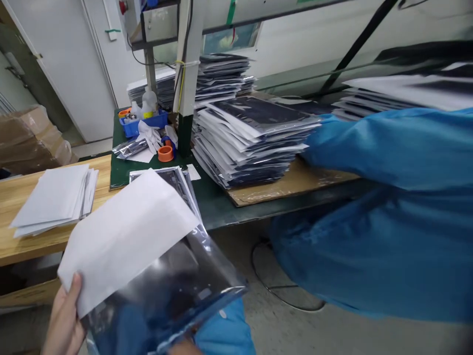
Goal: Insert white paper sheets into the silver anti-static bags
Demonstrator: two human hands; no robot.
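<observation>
Left hand (pixel 64 320) grips a white sheet (pixel 125 236) against a shiny plastic bag (pixel 166 291) held low before the counter (pixel 214 202); right hand's grip cannot be told; sheet apparently not yet inside, bagged stack (pixel 251 143) alongside.

Left hand (pixel 64 318) cut off by bottom edge below white sheet (pixel 125 239); only thumb and part of palm show. Right hand hidden under clear plastic bag (pixel 166 291), beside sheet; grip cannot be told. Bag's lower corner runs off bottom edge. Blue sleeve (pixel 384 148), right of sheet, ends behind stack of bagged items (pixel 251 140); its hand is hidden. Second stack (pixel 406 88), far right of sheet, blurred, cut by right edge. Small bottles in blue tray (pixel 144 121) above sheet: too small to identify.
</observation>
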